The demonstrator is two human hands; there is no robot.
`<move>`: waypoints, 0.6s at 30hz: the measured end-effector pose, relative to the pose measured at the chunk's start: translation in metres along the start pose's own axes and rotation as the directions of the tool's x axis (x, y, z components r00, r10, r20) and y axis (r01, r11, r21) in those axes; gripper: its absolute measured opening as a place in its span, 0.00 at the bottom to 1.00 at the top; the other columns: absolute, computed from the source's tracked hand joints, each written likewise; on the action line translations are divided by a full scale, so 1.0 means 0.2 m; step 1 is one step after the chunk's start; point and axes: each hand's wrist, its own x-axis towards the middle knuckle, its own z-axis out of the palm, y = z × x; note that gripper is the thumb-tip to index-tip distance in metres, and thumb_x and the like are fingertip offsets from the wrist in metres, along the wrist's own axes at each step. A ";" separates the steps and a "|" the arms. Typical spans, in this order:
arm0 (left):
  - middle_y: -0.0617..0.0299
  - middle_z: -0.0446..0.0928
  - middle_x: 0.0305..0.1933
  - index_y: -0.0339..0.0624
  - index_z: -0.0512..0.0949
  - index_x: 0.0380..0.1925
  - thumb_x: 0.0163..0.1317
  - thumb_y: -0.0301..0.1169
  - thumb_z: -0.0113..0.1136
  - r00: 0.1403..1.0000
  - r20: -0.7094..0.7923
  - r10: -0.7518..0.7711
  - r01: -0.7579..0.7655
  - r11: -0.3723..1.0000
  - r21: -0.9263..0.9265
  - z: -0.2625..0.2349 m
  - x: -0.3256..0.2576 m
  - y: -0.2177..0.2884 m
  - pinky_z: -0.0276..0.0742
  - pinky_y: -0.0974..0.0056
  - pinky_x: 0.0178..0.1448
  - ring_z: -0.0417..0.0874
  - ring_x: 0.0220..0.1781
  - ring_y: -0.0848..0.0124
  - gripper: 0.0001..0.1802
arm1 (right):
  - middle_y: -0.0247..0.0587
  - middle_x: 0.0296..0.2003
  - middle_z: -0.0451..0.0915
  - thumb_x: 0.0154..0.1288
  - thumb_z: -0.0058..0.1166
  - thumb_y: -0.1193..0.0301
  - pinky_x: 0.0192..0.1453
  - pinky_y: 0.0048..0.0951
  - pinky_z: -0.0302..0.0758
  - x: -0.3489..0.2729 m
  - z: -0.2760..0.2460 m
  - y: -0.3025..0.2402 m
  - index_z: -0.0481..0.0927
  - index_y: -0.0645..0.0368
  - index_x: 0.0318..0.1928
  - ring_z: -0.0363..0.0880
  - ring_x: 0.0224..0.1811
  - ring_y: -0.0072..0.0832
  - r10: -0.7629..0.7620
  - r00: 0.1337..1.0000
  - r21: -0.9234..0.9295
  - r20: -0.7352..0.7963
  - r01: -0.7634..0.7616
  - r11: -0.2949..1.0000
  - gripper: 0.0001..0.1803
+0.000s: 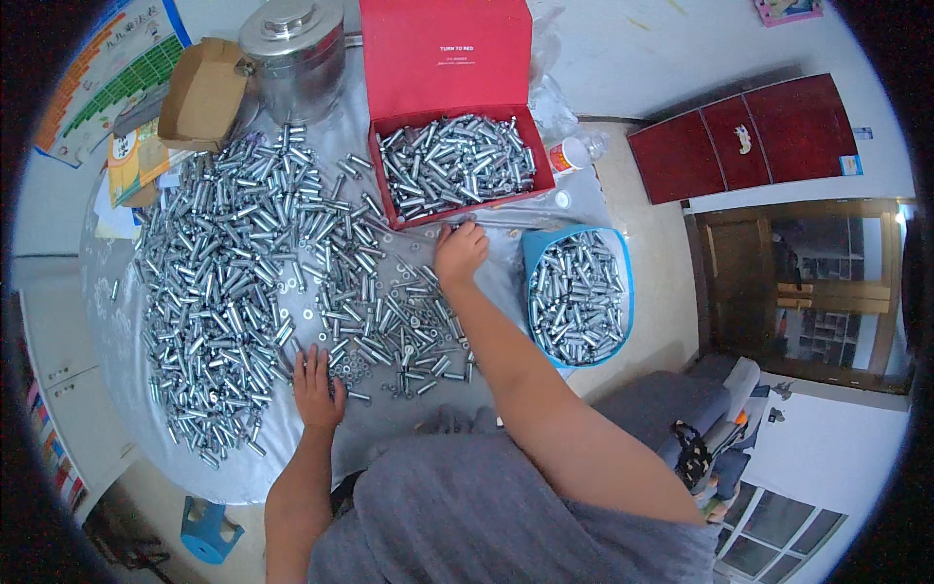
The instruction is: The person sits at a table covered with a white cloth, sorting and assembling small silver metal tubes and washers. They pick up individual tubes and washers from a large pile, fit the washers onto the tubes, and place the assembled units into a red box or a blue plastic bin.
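While 2 bare hands work round table, left hand lies flat, fingers spread, touching edge of metal sleeve pile. Right hand, fingers curled, grip unclear, rests just below red box filled with sleeves. Blue basket of sleeves at right; steel pot behind.

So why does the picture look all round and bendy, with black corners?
Head view: a fisheye lens bends straight edges near the rim, like the red cabinet and the doorway, and leaves the corners black. The middle stays sharp: the left hand, right hand and silver metal sleeves are crisp. Soft daylight gives faint shadows; the steel pot shows mild glare.
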 end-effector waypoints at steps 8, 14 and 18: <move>0.56 0.61 0.65 0.43 0.66 0.57 0.52 0.31 0.52 1.000 -0.001 -0.008 0.008 1.000 -0.022 0.02 -0.02 -0.01 0.54 0.50 0.68 0.56 0.68 0.50 0.29 | 0.58 0.34 0.77 0.66 0.43 0.60 0.37 0.50 0.74 0.19 -0.07 0.16 0.69 0.64 0.40 0.77 0.34 0.53 -0.297 0.873 0.120 0.387 0.272 0.955 0.18; 0.55 0.63 0.63 0.41 0.67 0.56 0.52 0.32 0.52 1.000 0.004 -0.001 0.001 0.999 -0.034 0.01 0.00 -0.01 0.54 0.50 0.67 0.57 0.67 0.49 0.28 | 0.53 0.29 0.79 0.67 0.42 0.58 0.31 0.44 0.72 0.21 -0.06 0.29 0.72 0.62 0.42 0.78 0.29 0.47 -0.373 0.868 0.490 0.328 0.181 0.853 0.18; 0.54 0.64 0.63 0.40 0.68 0.56 0.52 0.31 0.52 1.000 0.009 -0.017 0.017 0.999 -0.030 0.01 -0.01 -0.02 0.55 0.51 0.67 0.58 0.66 0.48 0.27 | 0.37 0.30 0.75 0.69 0.41 0.60 0.31 0.29 0.73 -0.04 -0.19 0.25 0.73 0.62 0.42 0.76 0.32 0.27 -0.643 0.437 0.774 0.629 -0.275 0.570 0.16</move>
